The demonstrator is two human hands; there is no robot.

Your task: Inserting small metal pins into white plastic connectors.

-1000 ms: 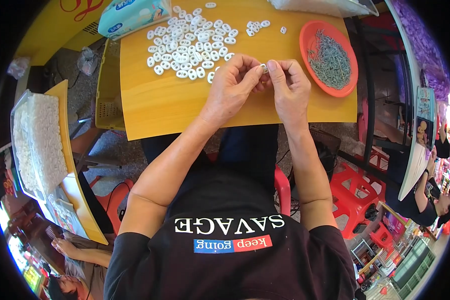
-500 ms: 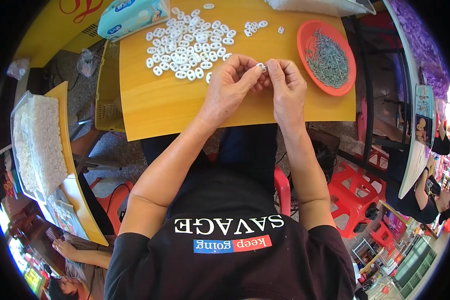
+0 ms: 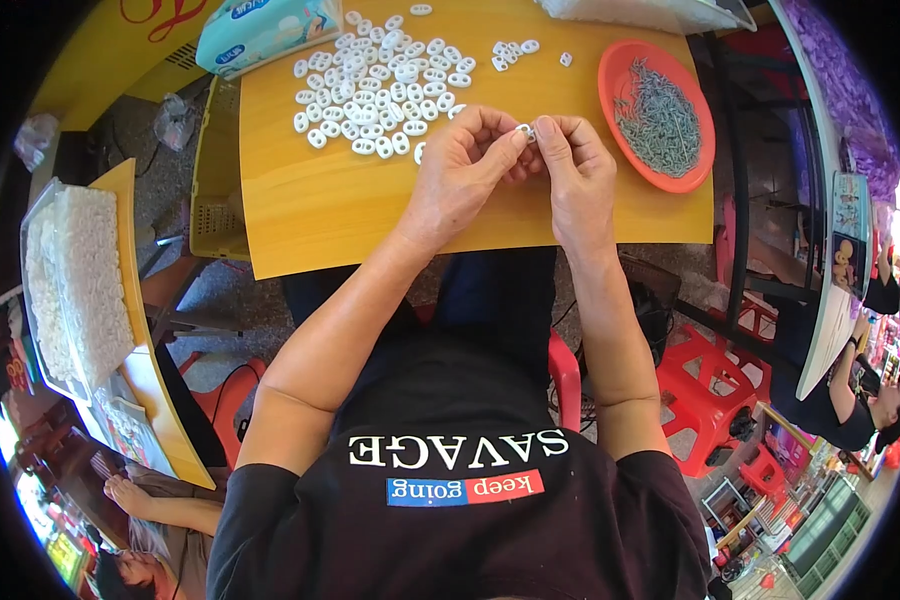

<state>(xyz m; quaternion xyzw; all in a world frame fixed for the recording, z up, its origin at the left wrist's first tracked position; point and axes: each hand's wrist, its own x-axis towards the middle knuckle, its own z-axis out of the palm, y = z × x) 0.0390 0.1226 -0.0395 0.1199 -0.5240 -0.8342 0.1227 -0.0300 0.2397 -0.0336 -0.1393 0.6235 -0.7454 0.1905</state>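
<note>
1. One red dish [image 3: 682, 183], shallow, on the table near its right edge; landmark for the entries below.
2. Quantity of slim grey metal pieces [image 3: 660, 125], screw-like, heaped loosely inside the red dish.
3. One small white piece [image 3: 525, 131], raised between the fingertips, left of the red dish; largely covered, so finer detail cannot be told.
4. One left hand [image 3: 470, 170], bare, farther left of the red dish than its partner; thumb and forefinger pinched on the small white piece, remaining fingers curled.
5. One right hand [image 3: 578, 180], bare, just left of the red dish; thumb and bent fingers closed on the same piece from its right side. Anything else between the fingers is hidden.
6. Many white two-holed ovals [image 3: 380, 90], piled and scattered well left of the red dish, beyond the left hand.
7. Small cluster of white pieces [image 3: 511, 52], left of the red dish and slightly farther from the person, apart from the pile.
8. Single white piece [image 3: 566, 59], lying alone between that cluster and the red dish.
9. One yellow-brown table [image 3: 340, 210], wood-toned, beneath the red dish.
10. One tissue pack [image 3: 270, 30], pale blue-green, far left of the red dish at the table's far corner.
</note>
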